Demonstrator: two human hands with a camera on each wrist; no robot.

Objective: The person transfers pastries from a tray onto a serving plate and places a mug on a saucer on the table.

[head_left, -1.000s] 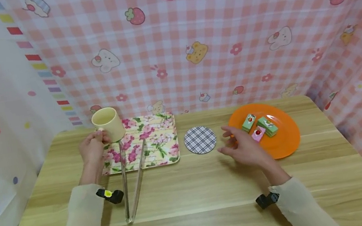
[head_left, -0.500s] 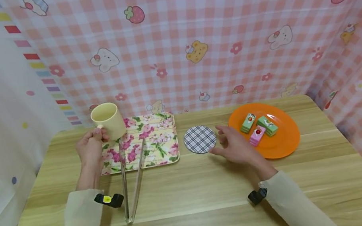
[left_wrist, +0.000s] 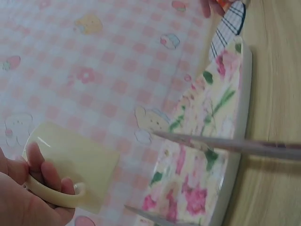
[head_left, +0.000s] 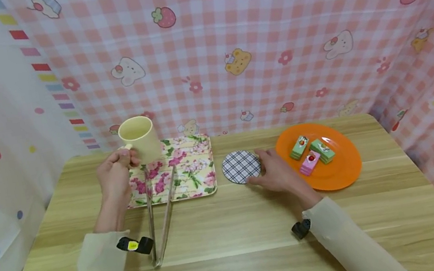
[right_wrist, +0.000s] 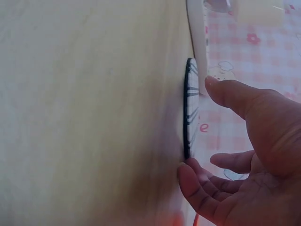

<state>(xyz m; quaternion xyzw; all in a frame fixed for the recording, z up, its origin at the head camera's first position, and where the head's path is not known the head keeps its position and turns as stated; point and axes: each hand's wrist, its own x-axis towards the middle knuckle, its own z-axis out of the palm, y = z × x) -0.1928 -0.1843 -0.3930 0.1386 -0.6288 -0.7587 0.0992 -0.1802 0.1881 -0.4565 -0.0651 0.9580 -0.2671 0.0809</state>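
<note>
My left hand holds a pale yellow mug by its handle, fingers curled through it in the left wrist view. Upright, the mug hangs above the far left part of a floral tray. At the middle of the table lies a round checked coaster with a dark edge. My right hand is at its right side, thumb and fingers spread apart. In the right wrist view the fingertips are right at the rim of the coaster, while the thumb stands off from it.
Metal tongs lie spread with their tips over the tray and their hinge toward the front. An orange plate at right bears small toy cakes: two green and a pink one. Behind the table hangs a pink checked cloth.
My left hand has raised the mug from the tray and shifted it slightly right. My right hand has moved left, away from over the plate, to the coaster's right edge.
</note>
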